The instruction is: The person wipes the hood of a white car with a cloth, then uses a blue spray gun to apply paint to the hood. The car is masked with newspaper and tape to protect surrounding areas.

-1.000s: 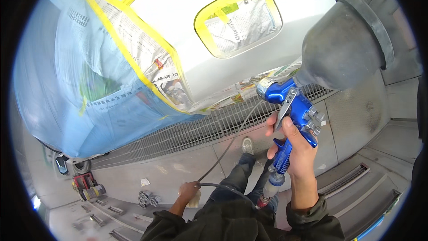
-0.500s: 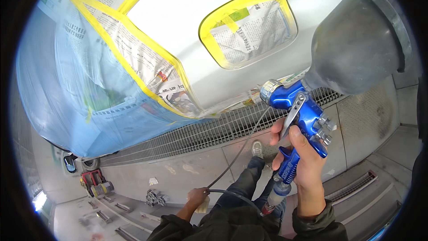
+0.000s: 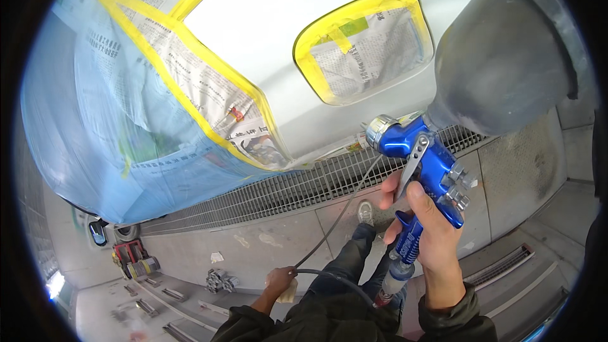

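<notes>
A blue spray gun (image 3: pixel 433 168) with a silver nozzle is gripped in my right hand (image 3: pixel 438 235); fingers wrap its handle and lie by the trigger. On top of the gun tilts a big dark grey cup (image 3: pixel 500 66). My left hand (image 3: pixel 278 280), low by my legs, is closed around a thin dark air hose (image 3: pixel 329 233). A pale folded piece, perhaps cloth, shows under that hand. Ahead is a whitish car body panel (image 3: pixel 266 28). Its rounded opening is covered with newspaper (image 3: pixel 373 50) and edged in yellow tape (image 3: pixel 312 79). The nozzle points left, apart from the panel.
Blue plastic film (image 3: pixel 133 139) and taped newspaper cover the car's left part. A metal floor grate (image 3: pixel 253 201) runs below the car. On the floor stand a red wheeled thing (image 3: pixel 132 258) and a crumpled silvery heap (image 3: pixel 220 280). The hose crosses the floor beside my shoe.
The car panel and its taped opening have shifted slightly right and down in view. The spray gun stays almost in place, and both hands keep their hold.
</notes>
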{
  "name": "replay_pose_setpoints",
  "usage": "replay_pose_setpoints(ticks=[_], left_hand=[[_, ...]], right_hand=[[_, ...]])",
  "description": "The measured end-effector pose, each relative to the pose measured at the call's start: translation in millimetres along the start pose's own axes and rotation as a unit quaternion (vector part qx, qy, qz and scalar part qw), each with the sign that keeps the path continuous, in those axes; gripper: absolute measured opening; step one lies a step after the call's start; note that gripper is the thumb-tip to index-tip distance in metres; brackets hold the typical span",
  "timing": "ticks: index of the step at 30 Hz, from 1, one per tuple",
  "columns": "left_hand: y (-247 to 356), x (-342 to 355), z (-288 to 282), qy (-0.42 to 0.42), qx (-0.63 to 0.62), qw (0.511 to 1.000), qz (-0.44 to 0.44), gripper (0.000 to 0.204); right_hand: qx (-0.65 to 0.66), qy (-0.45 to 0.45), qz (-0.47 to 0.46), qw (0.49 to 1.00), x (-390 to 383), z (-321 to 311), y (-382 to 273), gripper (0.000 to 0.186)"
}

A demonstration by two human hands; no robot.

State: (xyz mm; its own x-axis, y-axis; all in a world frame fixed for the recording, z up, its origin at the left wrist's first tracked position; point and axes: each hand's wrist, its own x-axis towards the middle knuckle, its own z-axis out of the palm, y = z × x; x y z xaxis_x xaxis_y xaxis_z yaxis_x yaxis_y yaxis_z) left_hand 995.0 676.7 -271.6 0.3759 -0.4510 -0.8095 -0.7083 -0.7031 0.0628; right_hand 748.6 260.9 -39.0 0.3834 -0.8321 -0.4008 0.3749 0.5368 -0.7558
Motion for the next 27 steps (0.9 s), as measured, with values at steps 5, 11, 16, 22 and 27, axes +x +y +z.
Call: replay_pose_setpoints(ticks=[5, 11, 16, 22, 27], left_hand=[[2.2, 2.5, 3.1, 0.006, -0.012, 1.000, 0.002, 0.025], [-1.2, 0.2, -0.3, 0.028, -0.006, 0.999, 0.014, 0.029], [-2.3, 4.0, 1.2, 0.007, -0.005, 1.000, 0.004, 0.026], [5.3, 6.8, -3.0, -0.008, -0.007, 1.000, -0.010, 0.024], [2.2, 5.3, -4.2, -0.002, -0.003, 1.000, -0.019, 0.023]], right_hand=[[0.031, -0.012, 0.009, 0.999, 4.2, 6.8, -4.6, 0.027], [0.051, -0.038, -0.014, 0.998, 6.4, 9.3, -8.9, 0.030], [0.034, 0.004, 0.002, 0.999, -6.4, -3.3, 1.7, 0.032], [-0.020, 0.019, -0.010, 1.000, -2.7, 3.6, -0.2, 0.044], [0.007, 0.001, -0.019, 1.000, 2.0, 12.7, -5.0, 0.045]])
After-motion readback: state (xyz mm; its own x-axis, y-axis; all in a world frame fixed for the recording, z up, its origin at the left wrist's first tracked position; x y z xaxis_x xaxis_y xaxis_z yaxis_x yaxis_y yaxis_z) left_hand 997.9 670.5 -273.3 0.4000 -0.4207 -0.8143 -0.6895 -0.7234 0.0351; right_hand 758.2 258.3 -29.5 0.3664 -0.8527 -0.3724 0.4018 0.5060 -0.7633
